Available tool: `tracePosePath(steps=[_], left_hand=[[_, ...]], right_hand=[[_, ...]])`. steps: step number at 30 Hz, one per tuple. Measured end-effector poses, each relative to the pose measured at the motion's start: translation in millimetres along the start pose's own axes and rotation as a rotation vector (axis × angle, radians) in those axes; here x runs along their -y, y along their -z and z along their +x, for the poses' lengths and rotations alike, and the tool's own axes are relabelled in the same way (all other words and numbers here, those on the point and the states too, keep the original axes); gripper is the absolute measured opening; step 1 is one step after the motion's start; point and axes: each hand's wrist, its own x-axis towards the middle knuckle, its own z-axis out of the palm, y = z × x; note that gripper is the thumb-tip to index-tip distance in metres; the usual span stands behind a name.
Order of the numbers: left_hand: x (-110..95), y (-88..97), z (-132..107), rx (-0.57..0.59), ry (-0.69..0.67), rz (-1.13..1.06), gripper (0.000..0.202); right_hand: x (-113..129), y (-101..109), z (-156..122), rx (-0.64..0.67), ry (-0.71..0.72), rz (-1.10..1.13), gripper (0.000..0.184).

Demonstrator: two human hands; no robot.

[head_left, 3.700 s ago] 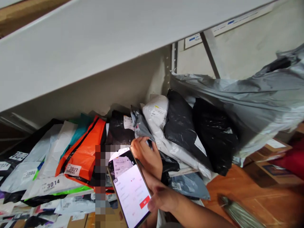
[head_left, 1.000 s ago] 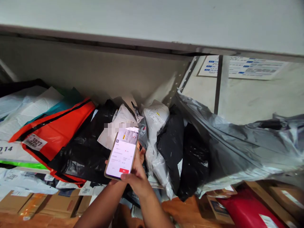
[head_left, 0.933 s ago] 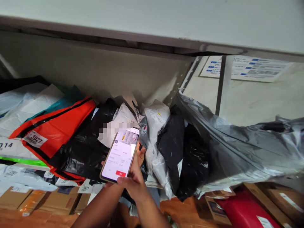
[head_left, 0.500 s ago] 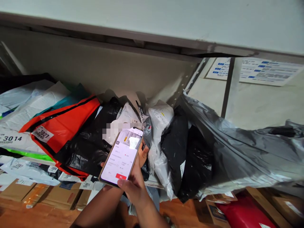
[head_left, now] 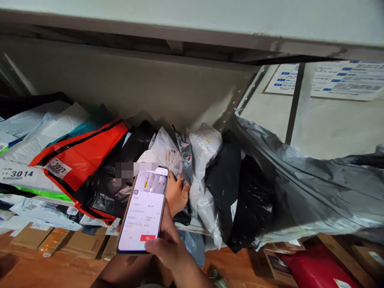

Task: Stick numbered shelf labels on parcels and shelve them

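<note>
My right hand (head_left: 168, 250) holds a phone (head_left: 144, 212) upright from below, thumb on its lower edge; the lit screen shows a form with a red button. Behind the phone my left hand (head_left: 176, 194) reaches into a row of mailer bags on a shelf. Its fingers curl round the lower edge of a small grey parcel (head_left: 186, 158). That parcel is wedged between a white labelled parcel (head_left: 163, 150) and a taller white parcel (head_left: 205, 146). The phone hides the left wrist.
Left of the hands lie a black bag (head_left: 102, 188), an orange parcel (head_left: 87, 154) tagged 3027 and a white one tagged 3014 (head_left: 18, 176). Black parcels (head_left: 228, 180) and a large grey bag (head_left: 315, 192) fill the right. A shelf board (head_left: 180, 40) hangs overhead. Cardboard boxes (head_left: 75, 244) sit below.
The phone has dropped lower and to the left, nearer the camera. My left hand now shows beside it, fingers in among the parcels, and the white labelled parcel stands more exposed.
</note>
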Motion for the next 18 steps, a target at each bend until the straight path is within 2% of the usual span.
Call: tracePosePath(steps=[4,13,18], left_hand=[[3.1,-7.7,-0.1,0.080,0.012,0.041,0.063],[2.0,-7.0,1.9,0.101,-0.007,0.020,0.063],[0.7,-6.7,2.3,0.108,0.009,0.029,0.065]], right_hand=[[-0.5,-5.6,-0.4,0.016,-0.001,-0.003,0.086],[-3.6,-1.3,1.3,0.028,-0.036,0.007,0.084],[-0.8,-1.1,2.0,-0.015,-0.069,-0.009,0.085]])
